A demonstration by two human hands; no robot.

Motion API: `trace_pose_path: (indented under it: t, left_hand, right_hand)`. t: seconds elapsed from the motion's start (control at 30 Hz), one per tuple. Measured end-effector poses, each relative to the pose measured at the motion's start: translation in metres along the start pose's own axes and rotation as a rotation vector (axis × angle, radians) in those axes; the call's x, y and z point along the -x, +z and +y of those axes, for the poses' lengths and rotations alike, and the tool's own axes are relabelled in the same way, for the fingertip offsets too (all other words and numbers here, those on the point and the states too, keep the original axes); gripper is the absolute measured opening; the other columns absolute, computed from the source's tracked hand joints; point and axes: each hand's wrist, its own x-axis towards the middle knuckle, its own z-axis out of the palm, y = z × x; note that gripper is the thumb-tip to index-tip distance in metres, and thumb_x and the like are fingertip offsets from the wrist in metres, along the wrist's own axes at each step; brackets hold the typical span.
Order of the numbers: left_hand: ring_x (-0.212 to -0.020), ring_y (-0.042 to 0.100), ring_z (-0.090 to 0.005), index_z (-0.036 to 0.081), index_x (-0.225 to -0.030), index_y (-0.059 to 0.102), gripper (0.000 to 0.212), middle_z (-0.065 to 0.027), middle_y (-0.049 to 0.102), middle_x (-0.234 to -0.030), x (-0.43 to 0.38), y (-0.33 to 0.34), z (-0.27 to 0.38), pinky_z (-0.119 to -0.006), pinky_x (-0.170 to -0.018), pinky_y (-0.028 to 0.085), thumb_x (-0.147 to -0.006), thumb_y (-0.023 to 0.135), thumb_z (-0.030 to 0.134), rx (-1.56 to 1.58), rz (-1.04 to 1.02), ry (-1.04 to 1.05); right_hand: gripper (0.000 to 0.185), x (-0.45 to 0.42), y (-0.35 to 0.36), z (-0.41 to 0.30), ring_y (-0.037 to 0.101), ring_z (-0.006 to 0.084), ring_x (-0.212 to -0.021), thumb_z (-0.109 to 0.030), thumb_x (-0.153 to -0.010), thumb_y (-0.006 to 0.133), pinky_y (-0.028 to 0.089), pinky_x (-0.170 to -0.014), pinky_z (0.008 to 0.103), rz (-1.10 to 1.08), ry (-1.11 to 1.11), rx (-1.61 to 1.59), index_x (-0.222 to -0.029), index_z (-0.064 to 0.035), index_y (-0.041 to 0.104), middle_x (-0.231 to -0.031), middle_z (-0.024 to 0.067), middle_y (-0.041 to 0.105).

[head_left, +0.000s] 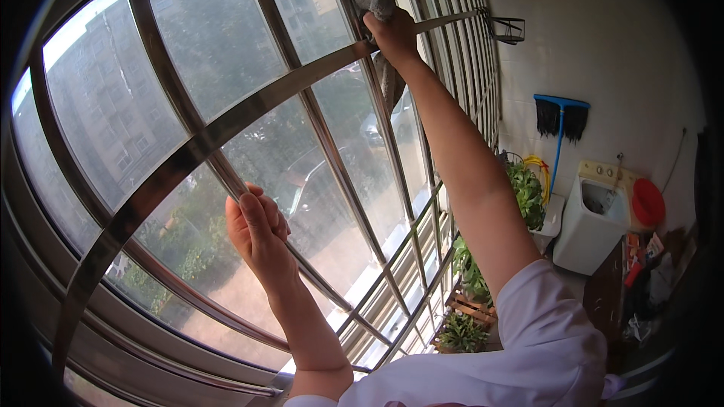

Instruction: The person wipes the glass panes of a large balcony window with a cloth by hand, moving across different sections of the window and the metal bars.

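Note:
My left hand [259, 226] is wrapped around an upright metal tube [226, 172] of the window grille, below its flat crossbar. Higher up and to the right, my right hand [394, 34] grips a grey cloth [390, 82] against another tube, near the flat metal crossbar [294, 80]. Part of the cloth bunches above my fist and the rest hangs below the crossbar. Behind the bars is a hazy glass window pane [215, 45], with buildings, trees and a parked car outside.
Potted plants [523, 189] and a wooden crate [470, 308] stand low beside the grille. By the tiled wall are a blue broom [561, 103], a washing machine [591, 237] and a red basin [648, 202]. A wire holder [509, 31] juts from the grille.

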Motion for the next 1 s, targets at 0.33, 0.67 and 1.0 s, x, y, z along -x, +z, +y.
trace_pose_path:
  t: [0.33,0.67,1.0]
  left_hand:
    - [-0.046,0.028,-0.0006,0.008,-0.095,0.049,0.03,0.0064,0.034,-0.057,0.0,-0.002,-0.002,-0.016,-0.041,0.021,-0.095,0.047,0.037,0.015,-0.018,0.015]
    - [-0.046,0.028,-0.0007,0.007,-0.093,0.048,0.033,0.0064,0.033,-0.056,-0.001,-0.001,-0.002,-0.016,-0.041,0.022,-0.095,0.047,0.04,-0.006,-0.025,0.013]
    - [-0.047,0.03,-0.0011,0.009,-0.095,0.051,0.028,0.006,0.036,-0.058,0.0,-0.003,-0.005,-0.018,-0.042,0.024,-0.096,0.047,0.036,0.022,-0.038,0.009]
  right_hand:
    - [0.014,0.03,-0.006,-0.003,0.054,0.0146,-0.074,-0.014,-0.079,0.056,0.046,-0.071,0.0302,0.343,-0.08,-0.6,-0.082,-0.0002,0.055,-0.08,0.0066,0.058]
    - [0.027,0.042,-0.012,-0.06,0.064,0.0289,-0.075,-0.026,-0.076,0.066,0.05,-0.067,0.0355,-0.139,-0.569,-0.082,-0.092,-0.0041,0.063,-0.08,0.0118,0.066]
    - [0.039,-0.018,0.013,-0.101,0.061,0.0194,-0.075,-0.036,-0.075,0.06,0.044,-0.072,0.0315,-0.92,0.064,0.182,-0.091,-0.0016,0.068,-0.081,0.0129,0.065]
